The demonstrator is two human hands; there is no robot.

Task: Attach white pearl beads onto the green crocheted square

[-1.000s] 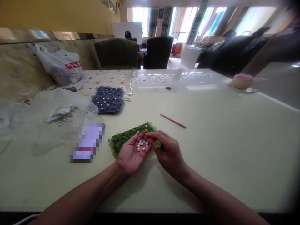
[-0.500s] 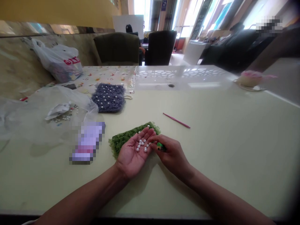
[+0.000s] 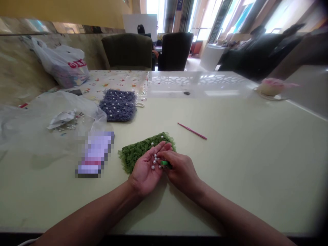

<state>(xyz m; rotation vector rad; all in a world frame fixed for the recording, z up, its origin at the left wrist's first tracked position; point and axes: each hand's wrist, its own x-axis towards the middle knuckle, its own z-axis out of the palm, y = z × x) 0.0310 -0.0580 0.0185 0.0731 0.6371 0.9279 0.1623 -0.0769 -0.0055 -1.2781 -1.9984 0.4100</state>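
My left hand (image 3: 145,176) lies palm up, cupped under several white pearl beads (image 3: 154,162). My right hand (image 3: 183,174) is closed around a small object with a green end (image 3: 164,163), and its fingertips dip among the beads in the left palm. Most of that object and some beads are hidden by the right fingers. Beneath and behind the left hand, a green ruffled piece (image 3: 137,152) rests on the table, with a pearl or two showing on its far part. A pink crochet hook (image 3: 192,131) lies beyond the right hand.
A purple ruffled piece dotted with pearls (image 3: 119,105) lies farther back. To the left are a phone (image 3: 96,153), a clear plastic sheet or bag (image 3: 38,136) with loose beads, and a white carrier bag (image 3: 69,65). A pink-topped cup (image 3: 270,87) stands far right.
My right hand has moved left over the left palm, covering more beads, and the green end has shifted with it. The left hand stays nearly in place.
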